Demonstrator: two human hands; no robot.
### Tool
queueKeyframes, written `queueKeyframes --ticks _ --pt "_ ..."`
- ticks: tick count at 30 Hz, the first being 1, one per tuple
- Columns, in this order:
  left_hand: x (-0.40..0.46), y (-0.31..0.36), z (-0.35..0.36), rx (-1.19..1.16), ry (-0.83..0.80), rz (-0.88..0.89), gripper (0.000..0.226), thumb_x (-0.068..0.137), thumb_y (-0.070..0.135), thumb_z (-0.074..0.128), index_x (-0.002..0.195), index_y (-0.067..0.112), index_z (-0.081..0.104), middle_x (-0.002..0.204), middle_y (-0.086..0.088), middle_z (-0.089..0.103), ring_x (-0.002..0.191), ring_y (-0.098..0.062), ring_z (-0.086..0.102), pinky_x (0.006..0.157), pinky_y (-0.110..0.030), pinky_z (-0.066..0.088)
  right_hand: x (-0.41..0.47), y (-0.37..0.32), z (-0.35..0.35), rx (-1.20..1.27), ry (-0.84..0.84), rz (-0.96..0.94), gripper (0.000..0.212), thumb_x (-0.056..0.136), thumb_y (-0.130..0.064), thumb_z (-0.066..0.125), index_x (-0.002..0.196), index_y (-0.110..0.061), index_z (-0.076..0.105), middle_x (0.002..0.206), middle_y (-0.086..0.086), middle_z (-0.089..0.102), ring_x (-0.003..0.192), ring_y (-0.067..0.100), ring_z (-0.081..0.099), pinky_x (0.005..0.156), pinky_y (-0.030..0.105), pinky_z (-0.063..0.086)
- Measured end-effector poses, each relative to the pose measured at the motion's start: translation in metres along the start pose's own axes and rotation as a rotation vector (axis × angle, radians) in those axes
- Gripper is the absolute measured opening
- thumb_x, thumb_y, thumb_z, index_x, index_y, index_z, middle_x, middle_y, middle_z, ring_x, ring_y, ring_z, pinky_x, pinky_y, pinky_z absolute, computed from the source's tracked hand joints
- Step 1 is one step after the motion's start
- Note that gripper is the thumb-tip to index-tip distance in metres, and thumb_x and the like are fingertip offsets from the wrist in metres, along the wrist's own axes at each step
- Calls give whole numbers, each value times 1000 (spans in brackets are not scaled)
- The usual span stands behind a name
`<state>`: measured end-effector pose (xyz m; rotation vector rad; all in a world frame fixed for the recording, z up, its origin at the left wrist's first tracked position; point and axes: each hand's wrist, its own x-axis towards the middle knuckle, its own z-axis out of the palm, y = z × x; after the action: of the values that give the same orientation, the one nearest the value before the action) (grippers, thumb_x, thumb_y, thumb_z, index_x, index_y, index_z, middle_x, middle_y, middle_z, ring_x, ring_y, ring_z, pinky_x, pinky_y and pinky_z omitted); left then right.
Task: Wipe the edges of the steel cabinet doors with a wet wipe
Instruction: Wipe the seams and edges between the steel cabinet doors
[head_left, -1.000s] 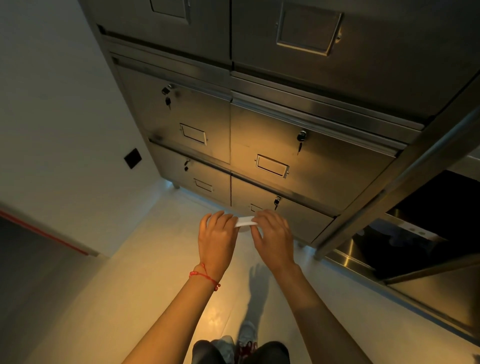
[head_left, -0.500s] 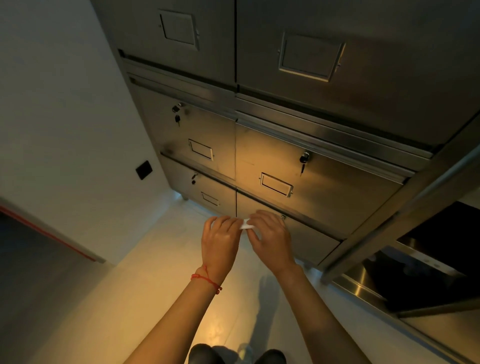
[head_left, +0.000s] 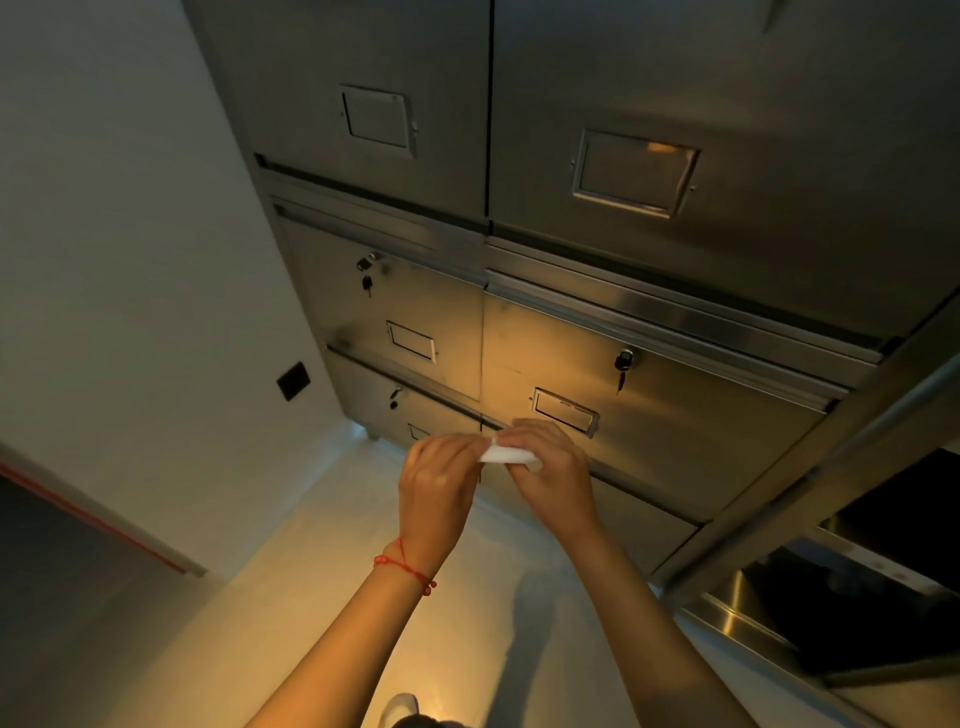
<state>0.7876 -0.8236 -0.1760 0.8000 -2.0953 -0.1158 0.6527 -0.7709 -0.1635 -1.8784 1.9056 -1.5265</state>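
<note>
wipe (head_left: 508, 455) higher now — between hands

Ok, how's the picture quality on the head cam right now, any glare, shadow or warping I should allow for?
Head view: dim overall, with a warm pool of light on the floor and lower steel cabinet doors; a small bright reflection in the upper right label holder; the arms cast a shadow on the floor; wide-angle lens bends the cabinet lines; both hands, left and right, and the wet wipe look sharp enough.
</note>
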Motion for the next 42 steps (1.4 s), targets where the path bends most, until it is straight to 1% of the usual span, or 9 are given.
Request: queueKeyframes --ticks 3,10,15,20,24,29,35,38,42 --pt "11 -18 -3 -24 15 16 30 65 -1 81 92 6 73 90 -6 71 90 -17 59 77 -28 41 15 -7 11 -77 26 -86 26 62 15 75 83 -1 73 85 9 71 89 25 65 80 29 50" --pt "48 -62 -13 -34 77 51 24 69 2 79 93 6 73 92 -6 72 89 -19 62 77 -27 40 55 -22 41 -141 74 -154 27 60 15 77 83 2 72 87 12 71 93 29 65 77 40 55" --pt "79 -87 -22 -90 110 24 16 78 11 65 92 8 73 92 -3 72 86 -19 65 77 -26 40 88 -30 60 -207 119 -249 30 60 14 76 86 2 73 90 13 71 94 30 64 77 40 55" --pt "105 -101 -32 -185 95 -62 20 71 3 68 89 9 74 86 -2 73 86 -11 59 75 -22 36 113 -34 72 -325 223 -391 19 76 1 59 89 0 73 92 12 71 91 30 65 70 41 55" --pt "118 -111 -37 -200 57 -98 17 71 3 70 86 9 74 83 -3 72 79 -20 67 73 -24 40 125 -34 79 -422 252 -494 19 85 -7 56 91 -1 73 93 11 72 89 29 66 67 39 56" --pt "126 -117 -41 -236 38 -179 16 72 1 75 86 8 74 82 -5 72 79 -25 67 74 -31 41 132 -29 85 -555 250 -569 21 91 -13 56 94 -2 73 97 13 71 90 28 67 70 38 56" --pt "129 -121 -43 -191 78 -124 23 67 -3 78 87 7 74 86 -7 72 89 -28 66 80 -35 40 134 -28 91 -567 309 -545 25 79 -8 66 104 -8 63 101 14 70 98 27 62 79 37 52" --pt "128 -124 -43 -185 74 -134 24 66 -4 78 88 5 73 91 -10 72 95 -32 64 82 -39 38 138 -31 91 -553 354 -522 18 80 -9 65 97 -6 72 103 16 69 99 28 61 80 40 51" --pt "126 -123 -43 -173 81 -153 22 65 -4 79 84 5 74 95 -12 71 99 -36 62 83 -43 37 139 -32 91 -542 378 -527 18 88 -14 58 106 -13 59 110 19 66 108 28 55 91 40 43"
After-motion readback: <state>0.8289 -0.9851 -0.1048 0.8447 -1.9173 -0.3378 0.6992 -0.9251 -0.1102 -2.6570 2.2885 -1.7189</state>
